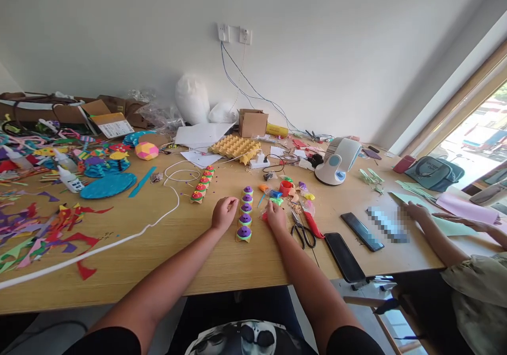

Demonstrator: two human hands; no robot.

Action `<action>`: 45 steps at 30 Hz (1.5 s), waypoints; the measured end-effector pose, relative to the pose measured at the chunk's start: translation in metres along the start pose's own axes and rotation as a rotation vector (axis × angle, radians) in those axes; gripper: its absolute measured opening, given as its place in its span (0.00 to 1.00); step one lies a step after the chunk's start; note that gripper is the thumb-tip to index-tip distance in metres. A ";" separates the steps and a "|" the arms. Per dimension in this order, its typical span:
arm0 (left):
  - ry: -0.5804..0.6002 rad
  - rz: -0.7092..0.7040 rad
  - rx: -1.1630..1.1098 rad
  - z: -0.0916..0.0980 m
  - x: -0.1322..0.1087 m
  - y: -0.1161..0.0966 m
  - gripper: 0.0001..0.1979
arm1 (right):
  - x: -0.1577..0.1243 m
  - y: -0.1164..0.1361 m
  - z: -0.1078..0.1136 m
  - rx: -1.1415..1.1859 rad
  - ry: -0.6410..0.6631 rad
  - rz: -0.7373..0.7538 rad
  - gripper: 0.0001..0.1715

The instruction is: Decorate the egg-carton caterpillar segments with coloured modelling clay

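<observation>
A row of egg-carton cups [245,217] covered in purple and green clay lies between my hands. My left hand [225,214] is closed beside its left side, fingertips curled inward; whatever they may hold is hidden. To the right of the row, my right hand [276,215] is closed near a green clay packet [276,202], and its fingers hide anything in them. Further left stands a second egg-carton row [203,184] in red and green. Small clay packets surround a red tub [285,188]. Black-handled scissors [303,232] and a red-handled tool [313,225] lie by my right wrist.
An uncut egg tray [235,148], a white fan [338,160] and a cardboard box [252,122] stand behind. A white cable [158,218] crosses the left side near coloured scraps [51,233]. Phones [344,257] lie right, by another person's hands [415,212] over green paper.
</observation>
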State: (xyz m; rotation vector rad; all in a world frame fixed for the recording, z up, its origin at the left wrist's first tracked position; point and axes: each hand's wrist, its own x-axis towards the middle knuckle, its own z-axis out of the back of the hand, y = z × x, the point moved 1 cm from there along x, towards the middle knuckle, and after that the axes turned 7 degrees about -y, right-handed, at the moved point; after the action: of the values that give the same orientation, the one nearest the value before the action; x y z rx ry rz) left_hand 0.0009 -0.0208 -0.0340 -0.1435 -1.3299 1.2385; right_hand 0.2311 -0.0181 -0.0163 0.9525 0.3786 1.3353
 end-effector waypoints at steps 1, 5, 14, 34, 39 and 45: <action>0.002 0.000 0.004 0.000 0.000 0.001 0.12 | 0.000 -0.001 -0.001 0.004 -0.004 -0.008 0.32; 0.025 -0.020 0.022 0.000 -0.001 0.001 0.11 | 0.001 -0.003 -0.002 0.023 -0.015 -0.029 0.32; 0.033 -0.018 0.067 0.004 -0.001 -0.003 0.10 | -0.003 0.001 0.000 0.060 -0.013 -0.031 0.31; 0.083 0.007 0.057 0.005 -0.001 -0.006 0.09 | -0.005 0.007 0.003 0.044 0.007 0.009 0.30; 0.096 0.022 0.077 0.006 -0.001 -0.006 0.09 | -0.004 0.006 0.001 0.069 0.005 0.003 0.29; 0.103 0.003 0.090 0.006 0.000 -0.008 0.08 | -0.003 0.006 0.000 0.084 -0.005 -0.001 0.30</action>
State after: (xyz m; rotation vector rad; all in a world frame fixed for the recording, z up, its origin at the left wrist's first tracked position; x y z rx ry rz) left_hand 0.0011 -0.0272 -0.0268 -0.1439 -1.1840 1.2741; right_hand 0.2268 -0.0218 -0.0129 1.0251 0.4345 1.3245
